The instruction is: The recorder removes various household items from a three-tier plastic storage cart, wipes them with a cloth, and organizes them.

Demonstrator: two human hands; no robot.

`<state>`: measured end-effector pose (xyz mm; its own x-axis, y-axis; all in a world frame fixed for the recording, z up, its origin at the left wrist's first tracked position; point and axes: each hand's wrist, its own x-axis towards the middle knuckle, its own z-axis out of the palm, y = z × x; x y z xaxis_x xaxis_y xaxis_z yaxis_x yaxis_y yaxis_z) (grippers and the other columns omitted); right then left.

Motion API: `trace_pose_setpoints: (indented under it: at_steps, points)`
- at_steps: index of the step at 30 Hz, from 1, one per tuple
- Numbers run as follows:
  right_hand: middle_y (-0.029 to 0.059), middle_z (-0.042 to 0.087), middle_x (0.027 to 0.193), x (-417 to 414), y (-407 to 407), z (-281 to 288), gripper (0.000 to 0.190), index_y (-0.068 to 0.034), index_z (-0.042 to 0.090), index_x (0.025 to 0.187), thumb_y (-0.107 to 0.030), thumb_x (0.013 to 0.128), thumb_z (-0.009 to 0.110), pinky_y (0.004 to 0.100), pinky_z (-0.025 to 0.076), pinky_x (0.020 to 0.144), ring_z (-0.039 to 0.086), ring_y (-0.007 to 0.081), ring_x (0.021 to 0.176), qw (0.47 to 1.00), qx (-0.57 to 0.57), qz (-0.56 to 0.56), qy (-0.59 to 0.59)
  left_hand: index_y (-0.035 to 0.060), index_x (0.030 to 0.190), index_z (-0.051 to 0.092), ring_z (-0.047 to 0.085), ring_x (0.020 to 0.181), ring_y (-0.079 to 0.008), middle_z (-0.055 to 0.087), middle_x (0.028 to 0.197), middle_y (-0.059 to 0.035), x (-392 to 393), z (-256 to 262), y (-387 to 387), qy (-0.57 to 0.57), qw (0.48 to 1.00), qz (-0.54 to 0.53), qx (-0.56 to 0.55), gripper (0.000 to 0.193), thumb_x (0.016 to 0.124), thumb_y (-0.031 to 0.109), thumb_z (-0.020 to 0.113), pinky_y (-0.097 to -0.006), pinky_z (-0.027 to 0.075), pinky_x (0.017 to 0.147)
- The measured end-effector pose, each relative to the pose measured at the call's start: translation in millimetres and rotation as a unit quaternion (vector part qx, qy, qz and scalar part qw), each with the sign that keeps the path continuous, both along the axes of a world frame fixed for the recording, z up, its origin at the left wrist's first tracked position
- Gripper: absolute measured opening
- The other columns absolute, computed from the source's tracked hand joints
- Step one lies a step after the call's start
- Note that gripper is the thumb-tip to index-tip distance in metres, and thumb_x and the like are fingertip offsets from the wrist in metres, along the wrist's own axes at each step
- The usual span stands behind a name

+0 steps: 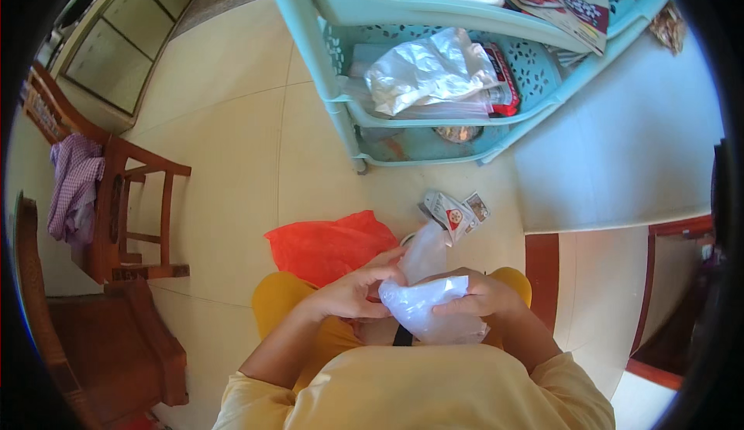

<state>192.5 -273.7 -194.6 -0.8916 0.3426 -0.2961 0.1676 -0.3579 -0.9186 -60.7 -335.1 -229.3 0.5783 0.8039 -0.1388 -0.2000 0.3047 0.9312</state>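
Note:
A thin, translucent white plastic bag (pixel 427 308) is bunched up above my lap. My left hand (pixel 357 290) grips its left side between thumb and fingers. On the other side, my right hand (pixel 479 296) pinches the bag near its upper right corner. Another part of translucent plastic (pixel 427 252) stands up just beyond my hands; whether it belongs to the same bag I cannot tell. A red plastic bag (pixel 331 247) lies on the floor past my left knee. Beyond my hands, a printed white packet (pixel 450 215) rests on the floor tiles.
A light-blue plastic tiered rack (pixel 424 122) stands ahead, holding a silvery plastic bag (pixel 430 72) and a red packet (pixel 505 81). A printed packet (pixel 567 8) hangs over its upper tier. Left is a wooden chair (pixel 148 168) with a checked cloth (pixel 75 186). A white panel (pixel 616 133) stands right.

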Motion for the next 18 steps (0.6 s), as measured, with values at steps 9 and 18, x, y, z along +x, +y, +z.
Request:
trace_pose_setpoints:
  at_steps: [9, 18]
  points:
    - [0.0091, 0.055, 0.117, -11, 1, -40, 0.053, -0.001, 0.051, 0.121, -0.015, 0.075, 0.073, 0.0333, 0.042, 0.088, 0.054, 0.0193, 0.104, 0.951, 0.172, -0.250, 0.055, 0.0031, 0.103, 0.060, 0.042, 0.119, -0.0226, 0.044, 0.131, -0.0126, -12, 8, 4, -0.055, 0.996, -0.073, 0.014, 0.028, 0.075, 0.005, 0.063, -0.0351, 0.036, 0.095]
    - [0.0050, 0.062, 0.095, -43, 97, 9, 0.035, 0.000, 0.055, 0.109, -0.011, 0.077, 0.067, 0.0298, 0.047, 0.079, 0.058, 0.0144, 0.087, 0.884, 0.108, -0.453, 0.033, 0.0072, 0.112, 0.042, 0.053, 0.103, -0.0215, 0.046, 0.121, -0.0122, -11, -6, 19, 0.025, 0.926, 0.367, -0.090, 0.033, 0.084, 0.009, 0.060, -0.0351, 0.043, 0.088]
